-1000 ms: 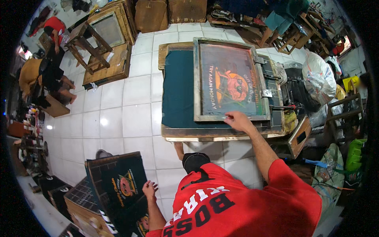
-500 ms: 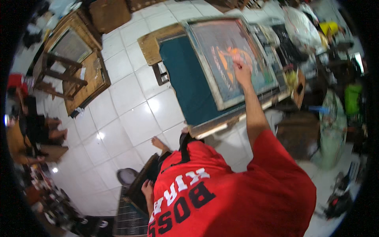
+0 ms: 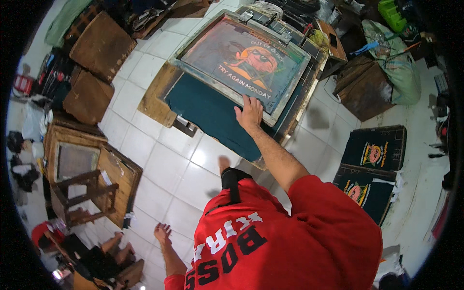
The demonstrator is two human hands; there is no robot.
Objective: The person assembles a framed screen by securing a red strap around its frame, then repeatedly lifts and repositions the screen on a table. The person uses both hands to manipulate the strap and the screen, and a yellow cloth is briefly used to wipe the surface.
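Hard to say what the right hand (image 3: 249, 114) is really doing: its fingers are a bit apart on the near edge of the printing screen (image 3: 244, 63), but the underside's out of sight, so I can't tell if that grip has hooked the edge or is just resting. Left hand (image 3: 163, 233) is easier: grip loosely open, fingers slightly bent, nothing in it, out over the floor. The screen sits on top of the dark green cloth (image 3: 208, 113) and hides a good chunk of it. Can't see what's under the mesh either, though the sunglasses-and-orange-sun design shows clearly. The red shirt (image 3: 285, 237) blocks a lot of the lower middle, and the seated person (image 3: 92, 256) at lower left fades into the dark rim.

The bench (image 3: 157, 96) is worn wood, with metal clamps (image 3: 285, 37) at the screen's far side. Floor (image 3: 169, 159) is shiny white tile. There's a wooden stool (image 3: 82, 193) off to the left, and two boards of printed dark cloth (image 3: 379, 147) on the right, below a pale green sack (image 3: 398, 72).
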